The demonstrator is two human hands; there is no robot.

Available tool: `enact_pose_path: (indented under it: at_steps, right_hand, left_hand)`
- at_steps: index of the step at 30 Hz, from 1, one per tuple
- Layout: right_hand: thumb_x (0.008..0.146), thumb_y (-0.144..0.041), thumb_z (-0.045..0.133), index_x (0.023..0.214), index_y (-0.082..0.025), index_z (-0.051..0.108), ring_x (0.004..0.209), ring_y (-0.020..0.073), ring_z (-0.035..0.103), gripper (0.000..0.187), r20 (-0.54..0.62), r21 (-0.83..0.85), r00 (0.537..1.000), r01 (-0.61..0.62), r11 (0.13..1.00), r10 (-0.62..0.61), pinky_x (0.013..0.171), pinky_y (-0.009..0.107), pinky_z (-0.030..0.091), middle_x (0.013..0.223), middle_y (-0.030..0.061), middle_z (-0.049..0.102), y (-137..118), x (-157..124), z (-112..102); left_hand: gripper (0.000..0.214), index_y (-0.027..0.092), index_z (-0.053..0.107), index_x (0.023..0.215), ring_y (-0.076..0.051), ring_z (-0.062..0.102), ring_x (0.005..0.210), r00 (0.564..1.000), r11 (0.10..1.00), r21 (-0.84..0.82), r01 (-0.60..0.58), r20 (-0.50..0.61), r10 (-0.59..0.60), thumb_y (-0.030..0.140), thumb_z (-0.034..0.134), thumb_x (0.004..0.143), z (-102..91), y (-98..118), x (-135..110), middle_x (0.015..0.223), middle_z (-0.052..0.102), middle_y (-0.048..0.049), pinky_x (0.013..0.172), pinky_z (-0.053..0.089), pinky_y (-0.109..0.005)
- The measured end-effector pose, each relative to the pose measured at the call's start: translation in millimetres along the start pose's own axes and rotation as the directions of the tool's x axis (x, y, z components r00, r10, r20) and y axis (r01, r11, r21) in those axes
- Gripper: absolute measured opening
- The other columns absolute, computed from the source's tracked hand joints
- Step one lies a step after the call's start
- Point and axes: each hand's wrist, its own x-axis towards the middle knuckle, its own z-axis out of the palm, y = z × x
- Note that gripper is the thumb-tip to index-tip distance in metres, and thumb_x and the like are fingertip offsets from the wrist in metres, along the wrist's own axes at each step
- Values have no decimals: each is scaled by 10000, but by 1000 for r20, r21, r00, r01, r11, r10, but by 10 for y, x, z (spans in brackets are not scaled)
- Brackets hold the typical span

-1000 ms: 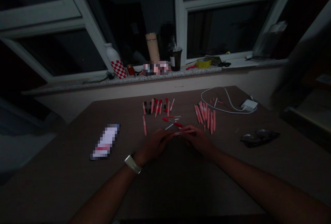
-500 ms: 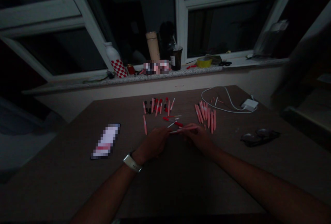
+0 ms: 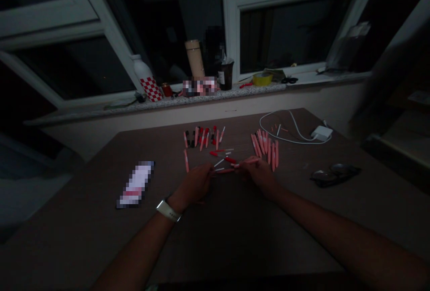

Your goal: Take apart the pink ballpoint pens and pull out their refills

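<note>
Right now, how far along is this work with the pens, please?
Done, it seems: the pink pens lie gathered on the right, with a mixed pen group on the left. In hand: the left hand and right hand hold pink pen pieces. Left: loose red parts and white rods between the groups.

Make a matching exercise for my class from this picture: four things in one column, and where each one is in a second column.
Things
1. White watch
2. Roll of yellow tape
3. White power adapter
4. Pink pen barrel

Places
A. On the stone window sill
B. On the table, joined to a white cable
C. Around the left wrist
D. Held in the right hand

Right pairs: 1-C, 2-A, 3-B, 4-D
</note>
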Motion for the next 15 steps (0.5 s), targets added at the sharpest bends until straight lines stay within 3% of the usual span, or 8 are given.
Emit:
enact_pose_path:
  at_steps: [3, 6, 11, 15]
  right_hand:
    - [751, -333, 720, 676, -182, 640, 604, 169, 657, 187, 43, -198, 996, 83, 977, -76, 470, 251, 497, 720, 40, 707, 42, 18, -36]
    - [771, -262, 691, 812, -200, 594, 589, 166, 663, 122, 54, -333, 990, 140, 933, -129, 467, 245, 492, 711, 17, 700, 87, 12, -50]
    - [784, -235, 682, 1110, -215, 459, 634, 185, 698, 395, 43, -366, 988, 157, 917, -152, 477, 253, 510, 782, 5, 718, 128, 10, -56]
    - [787, -214, 685, 1210, -207, 422, 633, 190, 703, 498, 55, -378, 986, 168, 910, -159, 498, 262, 519, 782, 7, 712, 78, -6, -55]
  left_hand:
    - [266, 181, 568, 1005, -212, 613, 852, 999, 999, 18, -35, 32, 34, 335, 354, 1034, -2, 17, 2, 951, 651, -81, 764, 462, -329]
    - [284, 186, 604, 1081, -212, 619, 907, 995, 996, 26, -89, 53, 88, 340, 370, 1032, 9, 27, 3, 1030, 658, -88, 806, 477, -332]
    - [268, 198, 608, 1136, -207, 625, 933, 991, 992, 61, -114, 77, 109, 323, 397, 1028, 18, 32, 2, 1038, 662, -72, 814, 495, -322]
    - [257, 186, 612, 1088, -201, 626, 918, 990, 989, 76, -127, 73, 121, 320, 400, 1030, -1, 38, 3, 1017, 661, -67, 808, 497, -316]
